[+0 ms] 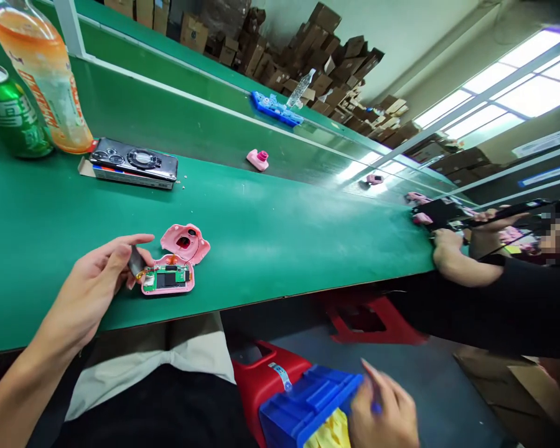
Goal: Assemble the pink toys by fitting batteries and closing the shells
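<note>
My left hand [96, 280] pinches a small dark grey battery [137, 264] between thumb and fingers at its upper left edge. Thin wires and orange tape run from it toward a green circuit board [172, 278], which lies in an opened pink toy camera case [168, 290]. Right behind that half rests the pink front cover [185, 244], its lens hole showing. Lower right, off the table, my right hand [383, 407] is at the rim of a blue bin [303, 398]. Motion blurs its bent fingers; a dark blue bit shows among them, too unclear to name.
Yellow material [331, 430] fills the bin, which sits on a red stool [266, 373]. A phone on a box [135, 163], an orange drink bottle [51, 81] and a green can [14, 115] stand at left. A co-worker's arm [471, 264] is at far right.
</note>
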`<state>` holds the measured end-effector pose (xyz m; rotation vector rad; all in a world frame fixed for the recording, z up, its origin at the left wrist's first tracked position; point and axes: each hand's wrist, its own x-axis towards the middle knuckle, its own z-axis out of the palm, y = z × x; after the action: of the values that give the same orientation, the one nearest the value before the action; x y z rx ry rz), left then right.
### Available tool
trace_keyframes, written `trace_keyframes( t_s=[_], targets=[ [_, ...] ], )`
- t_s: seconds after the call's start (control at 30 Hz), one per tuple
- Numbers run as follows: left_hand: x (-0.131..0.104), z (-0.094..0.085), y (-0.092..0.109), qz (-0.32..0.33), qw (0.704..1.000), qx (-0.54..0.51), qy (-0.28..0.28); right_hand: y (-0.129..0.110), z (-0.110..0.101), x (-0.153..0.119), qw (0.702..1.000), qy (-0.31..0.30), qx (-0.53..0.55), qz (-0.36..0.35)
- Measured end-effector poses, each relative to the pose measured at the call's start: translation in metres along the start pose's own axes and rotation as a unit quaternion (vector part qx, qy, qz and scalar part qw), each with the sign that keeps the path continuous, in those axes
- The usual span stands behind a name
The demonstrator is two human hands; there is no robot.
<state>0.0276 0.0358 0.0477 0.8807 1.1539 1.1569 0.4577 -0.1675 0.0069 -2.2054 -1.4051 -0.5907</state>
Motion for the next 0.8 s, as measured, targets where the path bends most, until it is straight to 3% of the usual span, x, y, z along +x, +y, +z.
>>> trace_keyframes(
  t_s=[0.03,0.07,0.1,0.2,0.23,0.3,0.37,0.43,0.63,0.8],
  targets=[
    [0.003,0.004,0.0,0.026,0.999,0.022,-0.015,-0.038,0.006,0.032,0.995,-0.025,0.068,-0.063],
    [0.006,0.008,0.0,0.05,0.997,0.046,-0.031,-0.081,0.012,0.062,0.979,-0.009,0.155,-0.135],
    [0.009,0.013,-0.001,0.072,0.994,0.071,-0.045,-0.127,0.018,0.088,0.95,-0.043,0.235,-0.2],
    [0.015,0.023,-0.003,0.132,0.979,0.14,-0.071,-0.252,0.033,0.136,0.814,-0.203,0.405,-0.363],
    [0.016,0.025,-0.005,0.153,0.973,0.155,-0.072,-0.283,0.036,0.143,0.764,-0.248,0.429,-0.413],
    [0.015,0.027,-0.007,0.178,0.97,0.156,-0.058,-0.323,0.042,0.149,0.692,-0.316,0.448,-0.47],
    [0.013,0.027,-0.01,0.172,0.975,0.142,-0.027,-0.338,0.045,0.151,0.662,-0.365,0.445,-0.479],
    [0.011,0.028,-0.011,0.155,0.978,0.141,0.001,-0.337,0.047,0.152,0.657,-0.397,0.445,-0.461],
    [0.01,0.033,-0.007,0.176,0.957,0.229,0.036,-0.322,0.04,0.146,0.677,-0.432,0.445,-0.396],
    [0.009,0.036,-0.006,0.175,0.943,0.276,0.06,-0.32,0.039,0.137,0.705,-0.376,0.396,-0.452]
  ],
)
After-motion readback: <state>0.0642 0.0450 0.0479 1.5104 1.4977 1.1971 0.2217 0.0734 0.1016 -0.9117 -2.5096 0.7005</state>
